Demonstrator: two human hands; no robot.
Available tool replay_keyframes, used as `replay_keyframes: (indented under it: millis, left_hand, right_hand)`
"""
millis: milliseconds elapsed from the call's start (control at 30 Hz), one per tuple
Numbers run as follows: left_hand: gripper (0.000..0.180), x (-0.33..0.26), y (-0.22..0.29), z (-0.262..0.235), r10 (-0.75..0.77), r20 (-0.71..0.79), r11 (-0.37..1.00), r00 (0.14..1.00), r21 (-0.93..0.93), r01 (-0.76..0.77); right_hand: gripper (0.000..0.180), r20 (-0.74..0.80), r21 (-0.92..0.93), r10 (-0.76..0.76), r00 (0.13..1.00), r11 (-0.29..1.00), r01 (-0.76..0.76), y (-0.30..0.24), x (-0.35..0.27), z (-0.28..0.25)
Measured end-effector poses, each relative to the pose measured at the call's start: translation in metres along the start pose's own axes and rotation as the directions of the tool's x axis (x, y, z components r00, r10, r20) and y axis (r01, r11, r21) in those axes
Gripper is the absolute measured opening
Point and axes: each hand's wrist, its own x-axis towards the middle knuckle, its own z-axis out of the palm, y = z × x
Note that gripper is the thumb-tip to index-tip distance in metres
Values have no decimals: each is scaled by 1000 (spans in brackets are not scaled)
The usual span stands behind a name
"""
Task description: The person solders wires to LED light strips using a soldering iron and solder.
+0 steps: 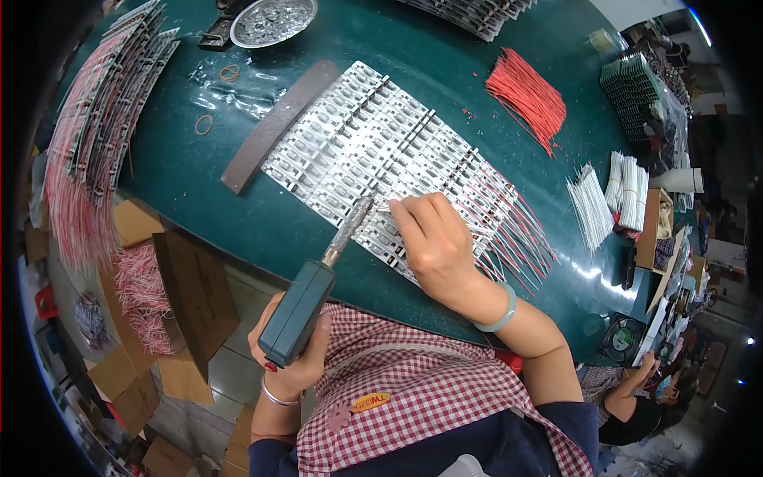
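My left hand [290, 354] is wrapped round the dark green body of a soldering gun [298, 310]. Its metal barrel reaches up to the right, and the tip lies over a panel of small white circuit boards [342, 131] on the table. Beside that tip, my right hand [437, 246] pinches a thin white wire [388, 205], most of it hidden by the fingers. Red and white wires [520, 238] trail from the panel's right side, partly under my right wrist.
A dark bar [278, 127] lies along the panel's left edge. Red wires [526, 95] and white wires [590, 208] lie in bundles to the right. Wired panels [111, 111] are stacked at left, near a metal bowl [274, 20]. Another person [644, 397] sits at lower right.
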Motion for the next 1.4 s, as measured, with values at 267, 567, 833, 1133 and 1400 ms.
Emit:
replay_keyframes:
  millis: [267,567,833,1133,1400]
  left_hand:
    - [22,-3,0,-3,-10,24,1000,1000,25,9]
    - [20,1,3,-4,0,95,998,995,62,-6]
    - [17,2,4,-1,15,66,998,998,61,-19]
    - [21,-11,-5,-6,-5,26,999,1000,32,4]
    - [24,-18,-9,-10,-31,12,999,999,20,31]
  right_hand:
    - [35,-10,44,3,1000,999,-3,-9,-4,-1]
    - [35,-4,31,-1,1000,1000,1,-10,-2,1]
    - [35,7,14,2,1000,1000,-2,-11,-2,1]
    - [33,9,3,6,1000,1000,-6,-12,-2,1]
    - [34,-24,47,-8,1000,999,9,-19,-6,-1]
